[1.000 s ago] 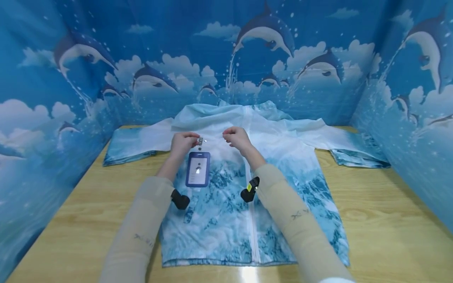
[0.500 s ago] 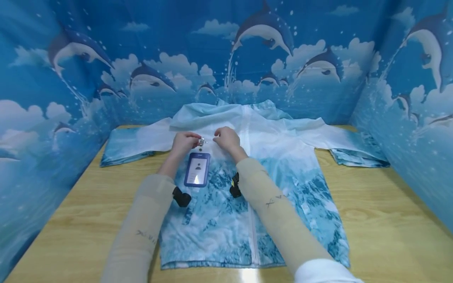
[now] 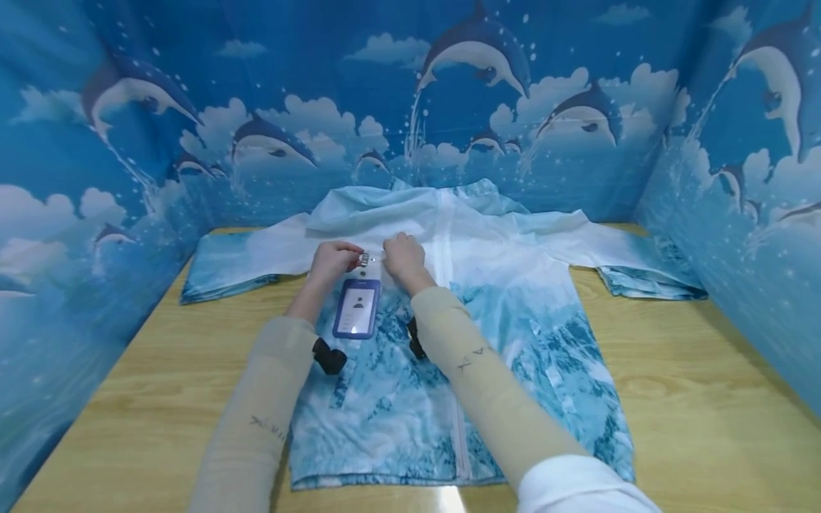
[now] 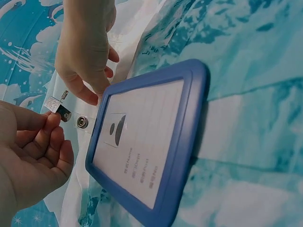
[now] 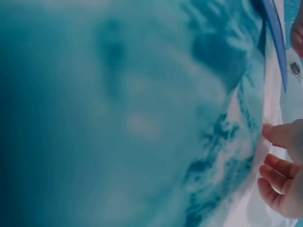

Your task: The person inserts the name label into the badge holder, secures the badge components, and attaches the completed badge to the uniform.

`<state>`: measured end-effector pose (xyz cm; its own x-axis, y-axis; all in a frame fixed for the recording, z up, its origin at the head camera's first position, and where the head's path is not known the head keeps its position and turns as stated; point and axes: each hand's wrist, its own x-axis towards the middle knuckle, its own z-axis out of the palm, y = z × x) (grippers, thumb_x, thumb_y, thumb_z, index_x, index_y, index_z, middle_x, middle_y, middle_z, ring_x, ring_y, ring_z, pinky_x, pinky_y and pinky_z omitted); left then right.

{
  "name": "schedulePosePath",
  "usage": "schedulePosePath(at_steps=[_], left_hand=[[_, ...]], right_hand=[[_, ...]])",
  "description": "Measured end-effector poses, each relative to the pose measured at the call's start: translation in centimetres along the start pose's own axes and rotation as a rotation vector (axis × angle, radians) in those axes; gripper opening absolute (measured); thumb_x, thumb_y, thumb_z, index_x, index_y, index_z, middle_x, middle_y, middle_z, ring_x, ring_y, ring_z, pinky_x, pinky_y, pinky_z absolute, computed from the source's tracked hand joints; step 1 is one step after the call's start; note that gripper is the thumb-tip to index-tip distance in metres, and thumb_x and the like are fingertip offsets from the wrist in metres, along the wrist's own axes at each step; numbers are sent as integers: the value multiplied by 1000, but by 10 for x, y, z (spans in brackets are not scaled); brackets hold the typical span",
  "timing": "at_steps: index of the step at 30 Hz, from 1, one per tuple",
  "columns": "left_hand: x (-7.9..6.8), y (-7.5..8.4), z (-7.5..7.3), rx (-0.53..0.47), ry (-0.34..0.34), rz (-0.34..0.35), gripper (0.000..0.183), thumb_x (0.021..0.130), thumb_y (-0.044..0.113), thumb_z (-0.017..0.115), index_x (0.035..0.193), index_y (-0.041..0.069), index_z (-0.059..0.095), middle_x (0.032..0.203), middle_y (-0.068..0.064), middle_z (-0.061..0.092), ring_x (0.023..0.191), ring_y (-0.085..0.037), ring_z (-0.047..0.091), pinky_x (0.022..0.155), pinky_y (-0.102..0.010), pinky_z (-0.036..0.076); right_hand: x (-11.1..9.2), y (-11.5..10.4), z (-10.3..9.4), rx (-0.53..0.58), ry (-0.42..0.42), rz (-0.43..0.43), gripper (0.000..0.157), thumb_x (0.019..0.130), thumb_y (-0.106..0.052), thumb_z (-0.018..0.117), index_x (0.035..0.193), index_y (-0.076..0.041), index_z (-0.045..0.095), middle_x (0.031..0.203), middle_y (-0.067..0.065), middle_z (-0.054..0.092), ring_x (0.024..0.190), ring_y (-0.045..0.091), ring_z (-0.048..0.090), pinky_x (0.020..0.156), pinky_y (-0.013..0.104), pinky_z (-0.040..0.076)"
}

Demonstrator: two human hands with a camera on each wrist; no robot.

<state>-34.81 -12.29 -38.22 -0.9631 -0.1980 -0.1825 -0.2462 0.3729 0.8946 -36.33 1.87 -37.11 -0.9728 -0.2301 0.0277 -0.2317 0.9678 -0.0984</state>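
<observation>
My left hand (image 3: 332, 262) pinches the small metal clip (image 4: 55, 105) of a badge holder between thumb and fingers. Below it the strap's round snap (image 4: 82, 122) shows, and the blue-framed badge holder (image 3: 356, 308) with its white card hangs over the jacket. A zipped blue-and-white jacket (image 3: 385, 434) lies spread out underneath. Just right of the clip, my right hand (image 3: 404, 260) is down at the jacket's white chest. Seen from the right wrist, its thumb tip meets a raised ridge of cloth, while the other fingers (image 5: 274, 179) are bent a little apart from it.
The jacket's folded sleeves (image 3: 234, 267) stretch out to both sides on the wooden table (image 3: 705, 399). A dolphin-printed curtain (image 3: 308, 85) encloses the back and sides. Black wrist cameras (image 3: 330, 356) sit on both forearms.
My right hand has moved left across the zip, close to the clip, and its fingers have turned down to the cloth. The left hand keeps the clip nearly in place.
</observation>
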Motion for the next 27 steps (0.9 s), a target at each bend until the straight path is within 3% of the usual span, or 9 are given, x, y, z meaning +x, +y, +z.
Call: schedulePosePath(at_steps=[3, 8, 15, 22, 27], left_hand=[[-29, 21, -11, -22, -30, -20, 24, 92, 13, 50, 109, 7, 65, 104, -8, 61, 95, -22, 56, 76, -31, 44], [-28, 22, -12, -57, -65, 3, 27, 91, 10, 48, 113, 2, 63, 109, -13, 59, 99, -26, 55, 86, -35, 43], [-28, 25, 1, -25, -27, 4, 23, 89, 10, 52, 106, 5, 67, 101, -8, 62, 90, -19, 58, 65, -27, 46], [-26, 25, 7, -37, -28, 1, 24, 89, 8, 51, 106, 2, 67, 100, -11, 63, 88, -20, 59, 74, -31, 48], [-20, 23, 10, -30, -17, -4, 24, 87, 5, 51, 104, -1, 66, 95, -12, 64, 82, -21, 59, 60, -24, 46]], right_hand=[[5, -1, 2, -27, 31, -6, 21, 95, -16, 47, 108, -11, 63, 104, 8, 55, 94, 22, 51, 78, 35, 47], [8, -1, -1, -11, 59, -8, 21, 94, -14, 47, 104, -11, 65, 100, 7, 56, 91, 21, 52, 75, 34, 48], [5, 7, -5, 106, 23, 11, 19, 92, -14, 51, 103, -9, 66, 97, 6, 58, 88, 19, 54, 76, 32, 47], [3, 12, -8, 193, -3, 13, 19, 91, -14, 52, 103, -8, 65, 97, 6, 60, 88, 20, 55, 78, 33, 47], [1, 12, -9, 266, 17, 32, 16, 91, -14, 54, 97, -7, 67, 92, 6, 62, 83, 21, 57, 74, 34, 48]])
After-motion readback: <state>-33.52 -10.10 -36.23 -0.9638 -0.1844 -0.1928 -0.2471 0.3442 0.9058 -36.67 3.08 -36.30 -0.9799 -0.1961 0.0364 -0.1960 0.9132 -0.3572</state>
